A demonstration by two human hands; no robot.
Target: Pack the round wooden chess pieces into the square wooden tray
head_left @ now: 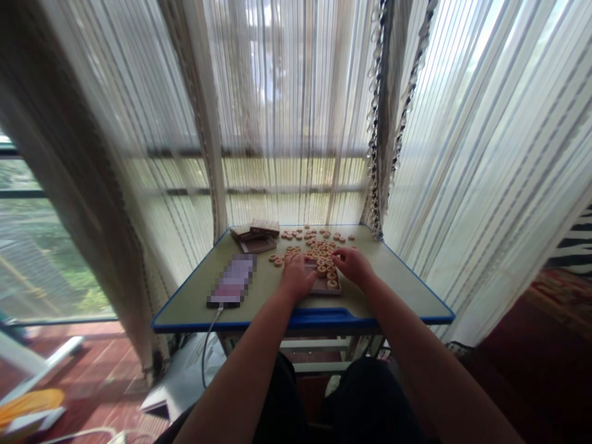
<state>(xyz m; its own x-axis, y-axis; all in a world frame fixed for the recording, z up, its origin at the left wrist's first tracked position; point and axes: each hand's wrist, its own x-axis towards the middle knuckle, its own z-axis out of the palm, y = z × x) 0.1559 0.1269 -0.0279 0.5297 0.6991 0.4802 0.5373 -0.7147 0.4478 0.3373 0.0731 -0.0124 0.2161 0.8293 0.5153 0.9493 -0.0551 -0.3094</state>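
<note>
Wooden discs [332, 283] in tray [320, 288] between left grip [298, 277], spread, and right grip [355, 265], hold unclear

Centre of frame: over thirty round pieces [332, 284], overlap preventing exact count; one shallow tray [319, 288]. Lower left of centre: one phone [234, 279], one cable [206, 339].
</note>
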